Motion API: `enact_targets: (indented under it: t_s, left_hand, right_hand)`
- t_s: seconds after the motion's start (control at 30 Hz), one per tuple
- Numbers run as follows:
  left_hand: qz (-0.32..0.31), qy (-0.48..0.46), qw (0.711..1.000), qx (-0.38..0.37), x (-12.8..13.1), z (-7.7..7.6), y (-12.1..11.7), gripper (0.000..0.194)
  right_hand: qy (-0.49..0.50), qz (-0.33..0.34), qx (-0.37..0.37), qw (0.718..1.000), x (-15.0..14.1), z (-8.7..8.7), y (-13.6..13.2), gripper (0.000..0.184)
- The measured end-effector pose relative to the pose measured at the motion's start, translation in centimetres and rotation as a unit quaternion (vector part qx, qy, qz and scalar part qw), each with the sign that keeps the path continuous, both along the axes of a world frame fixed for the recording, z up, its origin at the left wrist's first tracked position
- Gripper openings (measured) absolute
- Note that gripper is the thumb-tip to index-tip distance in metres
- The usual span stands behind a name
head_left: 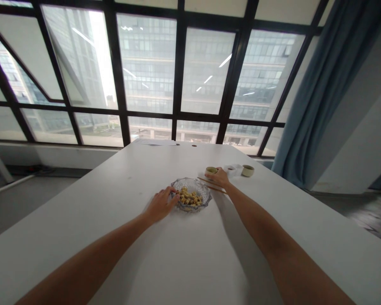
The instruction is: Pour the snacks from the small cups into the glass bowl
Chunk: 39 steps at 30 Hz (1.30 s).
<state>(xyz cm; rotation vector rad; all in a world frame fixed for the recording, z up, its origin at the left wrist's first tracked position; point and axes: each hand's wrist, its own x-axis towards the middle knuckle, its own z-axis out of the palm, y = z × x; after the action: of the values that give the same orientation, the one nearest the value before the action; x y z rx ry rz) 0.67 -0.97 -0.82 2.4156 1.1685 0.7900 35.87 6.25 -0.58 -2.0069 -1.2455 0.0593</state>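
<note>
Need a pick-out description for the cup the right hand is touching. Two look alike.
On the white table by the window, find the glass bowl of yellow bits. Up and right of it sit two small greenish cups either side of a small white dish. The wanted cup is the left one, at the right hand, above the chopsticks; the other cup stands alone.

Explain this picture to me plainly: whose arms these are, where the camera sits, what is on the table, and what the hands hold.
There is one picture, taken by a camera worn on a person's head, looking forward and down, so both bare arms belong to the wearer. The left hand rests on the white table with its fingers at the rim of a glass bowl holding small yellowish pieces. The right hand lies over a pair of chopsticks, next to a small green cup. I cannot tell whether it grips them. Behind it sit a white dish and a second cup. Beyond the table are large windows and a blue curtain.
</note>
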Motion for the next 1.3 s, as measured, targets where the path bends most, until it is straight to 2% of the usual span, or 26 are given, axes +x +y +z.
enact_targets:
  t_s: [0.1,0.17,0.37,0.6,0.77,0.9,1.03,1.1,1.2,1.3]
  left_hand:
    - [0.001,0.004,1.000,-0.007,0.0,0.1,-0.1,0.032]
    - [0.001,0.001,1.000,-0.008,0.0,0.2,-0.1,0.033]
    - [-0.001,-0.009,1.000,-0.002,0.0,0.0,0.0,0.032]
    - [0.001,-0.007,1.000,-0.004,-0.1,-0.1,0.1,0.036]
    - [0.003,-0.009,1.000,0.005,0.0,-0.1,0.0,0.033]
    - [0.000,-0.009,1.000,0.009,0.1,-0.2,0.1,0.032]
    - [0.000,-0.008,1.000,0.017,0.0,-0.3,0.3,0.033]
    - [0.000,-0.008,1.000,0.018,0.0,-0.3,0.3,0.034]
    - [0.001,-0.003,1.000,0.011,0.0,-0.2,0.3,0.035]
    - [0.000,-0.002,1.000,0.008,0.1,-0.2,0.3,0.035]
  right_hand:
    - [-0.013,0.025,-0.014,1.000,0.2,-0.6,-0.1,0.070]
    - [-0.029,0.038,-0.018,0.999,0.9,-0.2,-0.3,0.067]
    - [-0.124,-0.055,0.014,0.991,4.9,1.6,-1.7,0.059]
    - [-0.169,-0.042,0.016,0.985,6.4,0.3,-2.7,0.032]
    - [-0.136,-0.046,0.038,0.989,6.7,-0.3,-2.7,0.032]
    - [-0.078,-0.052,0.050,0.994,7.1,-0.9,-3.2,0.047]
    - [-0.016,-0.037,0.044,0.998,7.4,-0.9,-4.6,0.035]
    - [0.003,-0.030,0.061,0.998,7.3,-0.4,-5.2,0.034]
    - [0.022,-0.003,0.116,0.993,5.9,0.6,-5.8,0.044]
    - [0.038,0.070,0.151,0.985,2.7,1.3,-6.2,0.057]
